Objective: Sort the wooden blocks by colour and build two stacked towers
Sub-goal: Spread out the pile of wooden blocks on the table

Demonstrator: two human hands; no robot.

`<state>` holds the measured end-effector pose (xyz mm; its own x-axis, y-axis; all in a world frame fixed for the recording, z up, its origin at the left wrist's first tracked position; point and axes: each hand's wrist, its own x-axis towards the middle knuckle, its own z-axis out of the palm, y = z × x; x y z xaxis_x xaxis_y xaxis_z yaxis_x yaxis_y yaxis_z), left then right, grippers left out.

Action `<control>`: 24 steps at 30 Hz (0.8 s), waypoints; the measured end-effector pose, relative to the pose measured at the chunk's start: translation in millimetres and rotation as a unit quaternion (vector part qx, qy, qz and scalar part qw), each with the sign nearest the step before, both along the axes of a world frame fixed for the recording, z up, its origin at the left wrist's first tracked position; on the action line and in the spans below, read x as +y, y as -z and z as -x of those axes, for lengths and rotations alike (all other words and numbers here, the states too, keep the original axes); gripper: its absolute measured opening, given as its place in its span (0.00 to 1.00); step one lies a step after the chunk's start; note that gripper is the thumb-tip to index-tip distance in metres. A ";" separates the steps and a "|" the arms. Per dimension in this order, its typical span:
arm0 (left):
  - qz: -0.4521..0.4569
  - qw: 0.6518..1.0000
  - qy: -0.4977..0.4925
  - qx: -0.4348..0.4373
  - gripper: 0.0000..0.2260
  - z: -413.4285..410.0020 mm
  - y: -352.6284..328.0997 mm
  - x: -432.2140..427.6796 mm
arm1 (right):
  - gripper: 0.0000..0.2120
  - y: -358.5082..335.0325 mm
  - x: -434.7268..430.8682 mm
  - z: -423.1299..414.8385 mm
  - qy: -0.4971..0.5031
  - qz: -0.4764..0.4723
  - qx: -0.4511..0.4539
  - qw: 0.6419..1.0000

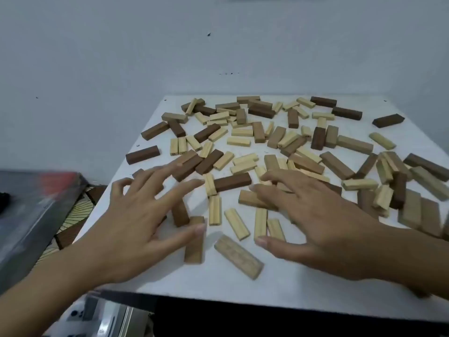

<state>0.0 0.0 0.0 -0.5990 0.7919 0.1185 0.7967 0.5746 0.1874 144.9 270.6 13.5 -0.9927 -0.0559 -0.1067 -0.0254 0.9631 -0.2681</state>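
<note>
Progress: none visible. No tower stands and no colour group is set apart, so, as I judge it, sorting and both builds remain.

Left hand (126, 224): fingers (179, 190) splayed and nearly straight, gripping nothing. They lie over the near-left blocks, the thumb tip across a mid-brown block (194, 249). Whether they press or only hover cannot be told; the picture is blurred.

Right hand (323, 229): fingers (269, 190) spread and slightly bent, holding nothing. The tips lie over mixed blocks near the middle of the pile.

Between the hands lie pale blocks (237, 223) and one dark block (232, 181), all flat.

Beyond, pale, mid-brown and dark pieces are jumbled together across the white table (243, 295) to its far edge, some overlapping. The pile is thickest at right. The near strip is bare.

A grey box (36, 215) lies off the table at left.
</note>
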 end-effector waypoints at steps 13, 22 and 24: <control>0.080 0.995 -0.051 -0.004 0.41 -8.9 34.2 -19.3 | 0.41 30.7 -37.7 6.8 -0.108 -0.085 -0.043 0.990; 0.058 0.996 -0.061 0.027 0.47 29.5 28.7 -3.6 | 0.40 36.4 -41.0 34.9 -0.060 -0.091 -0.009 0.994; 0.049 0.996 -0.066 0.026 0.48 41.6 29.4 -3.1 | 0.42 35.8 -40.3 42.0 -0.055 -0.084 -0.009 0.995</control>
